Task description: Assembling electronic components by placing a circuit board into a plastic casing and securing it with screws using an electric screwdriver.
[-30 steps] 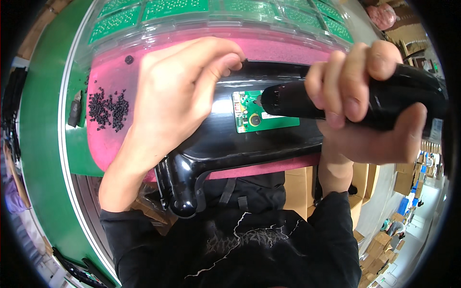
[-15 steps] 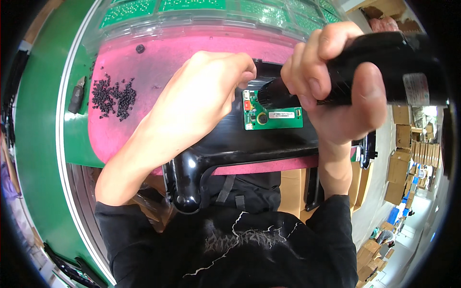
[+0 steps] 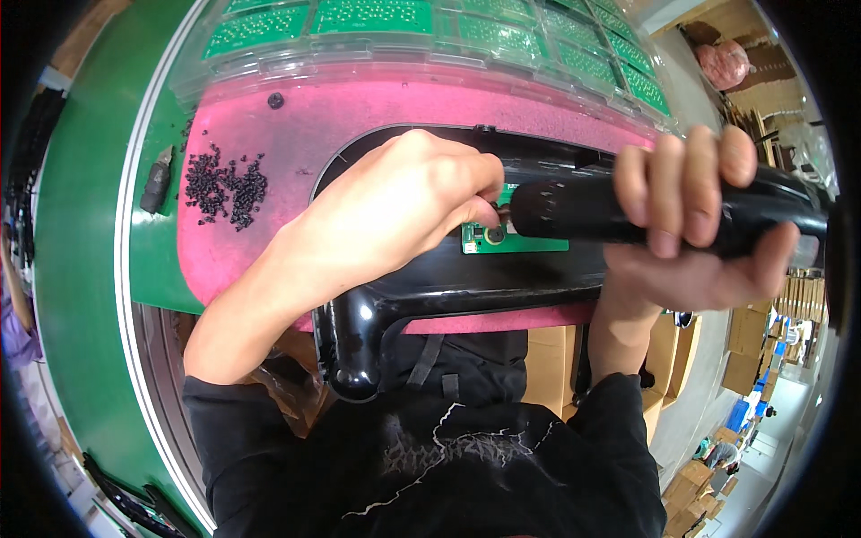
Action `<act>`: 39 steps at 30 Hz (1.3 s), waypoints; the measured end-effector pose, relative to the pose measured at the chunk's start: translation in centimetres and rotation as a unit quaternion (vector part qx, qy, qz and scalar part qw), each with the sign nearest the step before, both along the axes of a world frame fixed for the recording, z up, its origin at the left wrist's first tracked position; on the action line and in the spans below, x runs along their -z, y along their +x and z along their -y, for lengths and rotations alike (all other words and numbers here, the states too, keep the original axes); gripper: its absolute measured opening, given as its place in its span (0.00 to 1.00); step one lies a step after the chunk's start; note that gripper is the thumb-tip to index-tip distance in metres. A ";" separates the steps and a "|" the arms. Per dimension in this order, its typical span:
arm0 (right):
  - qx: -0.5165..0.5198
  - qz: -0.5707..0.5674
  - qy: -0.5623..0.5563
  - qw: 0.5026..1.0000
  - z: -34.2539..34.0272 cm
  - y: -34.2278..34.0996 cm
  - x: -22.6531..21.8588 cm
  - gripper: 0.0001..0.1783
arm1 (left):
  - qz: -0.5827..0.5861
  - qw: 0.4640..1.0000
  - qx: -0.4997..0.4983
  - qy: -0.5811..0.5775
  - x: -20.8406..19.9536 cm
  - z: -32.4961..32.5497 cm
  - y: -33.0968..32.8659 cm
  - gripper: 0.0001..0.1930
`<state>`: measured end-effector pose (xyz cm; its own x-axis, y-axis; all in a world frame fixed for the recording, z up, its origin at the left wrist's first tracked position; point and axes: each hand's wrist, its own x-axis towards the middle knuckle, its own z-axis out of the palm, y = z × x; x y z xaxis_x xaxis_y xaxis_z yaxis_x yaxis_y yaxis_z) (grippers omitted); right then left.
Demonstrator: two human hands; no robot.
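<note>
A black electric screwdriver (image 3: 569, 212) lies almost level in my right hand (image 3: 686, 211), fingers wrapped over its body. Its bit end points left, right at the fingertips of my left hand (image 3: 421, 193). Those fingers are pinched together by the bit; whatever they hold is too small to make out. Beneath both hands, a green circuit board (image 3: 541, 246) sits in a glossy black plastic housing (image 3: 466, 282). My left hand and the screwdriver cover much of the board. Loose small black screws (image 3: 224, 188) are heaped on the pink mat to the left.
The pink mat (image 3: 296, 134) lies on a green table (image 3: 85, 224). A clear plastic tray (image 3: 377, 67) with several green boards spans the far side. A small dark tool (image 3: 156, 184) and a round black piece (image 3: 275, 100) lie at left. Cardboard boxes (image 3: 549, 363) stand below the table edge.
The screwdriver has lifted off the board's upper left part, and its tip now meets my left fingertips. My right hand has shifted lower and further right along with it.
</note>
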<state>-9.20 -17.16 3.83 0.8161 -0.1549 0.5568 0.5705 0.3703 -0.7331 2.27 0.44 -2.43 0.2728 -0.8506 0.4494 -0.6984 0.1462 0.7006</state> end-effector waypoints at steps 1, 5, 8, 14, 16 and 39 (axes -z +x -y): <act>0.004 0.010 0.025 1.000 -0.1 -0.3 -0.3 0.24 | 0.002 1.000 0.008 -0.025 -0.2 0.0 0.0 0.06; 0.044 0.036 0.069 0.996 0.1 -1.6 -0.7 0.21 | -0.016 1.000 0.008 -0.015 -0.4 0.0 -0.1 0.05; 0.068 0.036 0.096 0.992 0.2 -2.2 -0.7 0.20 | -0.030 0.999 0.021 -0.035 -0.2 0.3 0.0 0.04; 0.030 0.062 0.115 0.991 0.5 -2.1 0.1 0.22 | -0.048 0.998 0.046 -0.012 0.0 0.4 -0.2 0.05; 0.014 0.054 0.044 0.997 1.2 -1.9 0.2 0.24 | -0.021 0.999 0.050 -0.004 0.1 0.7 -0.1 0.04; 0.140 -0.224 -0.144 0.954 -5.3 -0.5 -0.3 0.36 | 0.026 0.993 -0.090 -0.067 0.2 -0.1 -0.3 0.09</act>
<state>-9.71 -11.91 4.11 0.9309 -0.2956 0.2145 0.2235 -0.0033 -0.9747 1.94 0.52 -2.60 0.3885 -0.7224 0.5719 -0.7559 0.1051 0.6462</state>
